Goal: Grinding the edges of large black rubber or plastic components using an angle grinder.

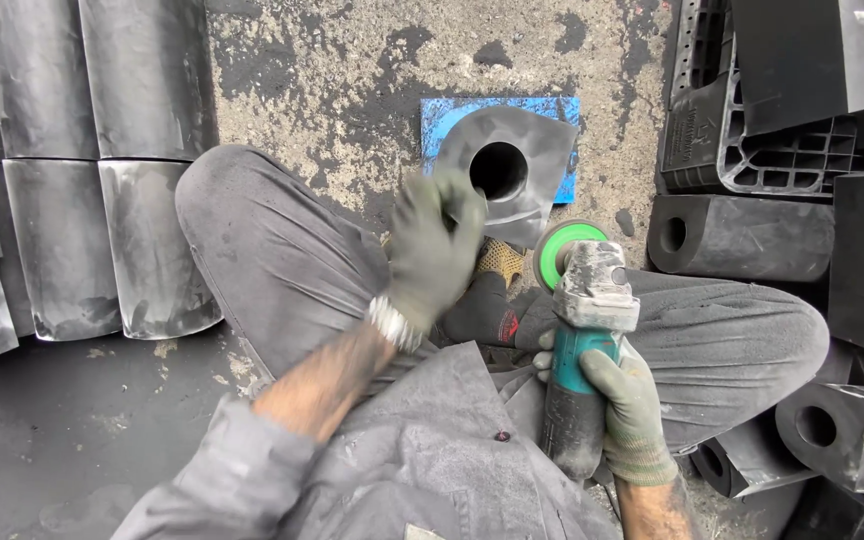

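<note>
I sit on the floor with my knees apart. My right hand (624, 400), in a grey-green glove, grips the teal and grey body of an angle grinder (584, 330); its green disc (564, 250) points away from me. My left hand (434, 250), gloved too, is blurred and hovers with fingers spread at the near edge of a dark rubber block with a round hole (527, 165). That block lies on a blue pad (444, 115) on the floor. The left hand holds nothing that I can see.
Rows of curved black rubber pieces (102, 150) lie at the left. More black blocks with holes (742, 235) and a black plastic pallet (752, 150) crowd the right side. A stained concrete floor (352, 90) stretches ahead.
</note>
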